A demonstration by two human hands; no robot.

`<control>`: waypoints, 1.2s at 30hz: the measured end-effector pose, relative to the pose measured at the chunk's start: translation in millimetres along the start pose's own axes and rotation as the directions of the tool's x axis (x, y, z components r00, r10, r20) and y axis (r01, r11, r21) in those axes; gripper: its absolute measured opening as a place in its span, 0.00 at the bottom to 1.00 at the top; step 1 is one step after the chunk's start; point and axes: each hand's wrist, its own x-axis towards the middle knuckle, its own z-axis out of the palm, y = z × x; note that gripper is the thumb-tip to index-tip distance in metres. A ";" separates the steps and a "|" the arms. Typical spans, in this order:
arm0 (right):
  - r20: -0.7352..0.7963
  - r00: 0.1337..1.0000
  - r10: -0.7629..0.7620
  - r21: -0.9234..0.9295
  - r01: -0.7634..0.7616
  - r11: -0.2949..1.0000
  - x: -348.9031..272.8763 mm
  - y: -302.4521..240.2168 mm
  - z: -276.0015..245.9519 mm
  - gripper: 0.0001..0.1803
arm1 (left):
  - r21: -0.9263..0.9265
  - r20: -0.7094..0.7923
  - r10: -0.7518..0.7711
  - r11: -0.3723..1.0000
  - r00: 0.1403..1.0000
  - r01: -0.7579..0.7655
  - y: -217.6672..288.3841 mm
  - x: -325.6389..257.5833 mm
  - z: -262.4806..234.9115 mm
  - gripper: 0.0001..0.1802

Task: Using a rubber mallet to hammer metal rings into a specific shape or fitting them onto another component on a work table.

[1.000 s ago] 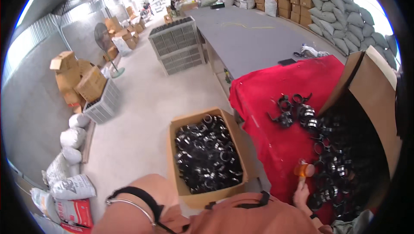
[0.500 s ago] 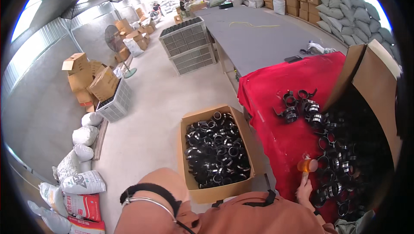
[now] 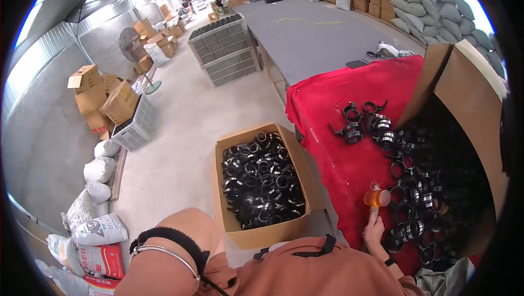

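While the right grip is over the near part of the red cloth, it's closed round the pale handle of a hammer, fingers curled, no gap that I can see. Handle is the hammer's long axis: runs out from the fist, away from the wearer, nearly straight up in the view. Head is a see-through orange barrel set crosswise at the far end, its own axis roughly left to right, pale round face pointing right toward the black rings. Can't tell if the head touches the cloth or is just above it. Dark watch on that wrist. Left grip is out of view, can't tell its state.

Black rings carry shiny metal bands, lie in a loose heap just right of the hammer and run into a big box of cardboard, too dark inside to read. Small cluster of the same rings sits apart, farther up the cloth. Cloth covers the near end of a long grey counter; flat dark phone at the cloth's far edge. Left of the counter, a second cardboard box is full of similar rings.
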 end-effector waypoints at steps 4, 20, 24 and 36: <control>0.050 0.998 0.034 0.071 -0.037 0.997 -5.5 -10.5 -3.8 0.26 | 0.016 0.009 0.013 1.000 1.000 -0.013 7.9 -0.4 0.3 0.27; 0.049 0.998 -0.029 0.057 0.026 0.998 -1.5 -5.5 -4.6 0.24 | 0.058 -0.001 0.011 0.998 1.000 -0.011 22.3 -8.6 3.8 0.27; 0.062 0.998 -0.027 0.049 0.024 0.999 -2.9 -7.0 -6.1 0.24 | 0.078 0.004 0.014 0.997 1.000 -0.014 26.3 -8.7 4.0 0.27; 0.034 0.999 0.022 0.027 -0.023 0.999 8.0 11.1 -1.7 0.26 | 0.110 0.022 0.018 0.994 1.000 -0.021 23.7 -11.2 2.8 0.28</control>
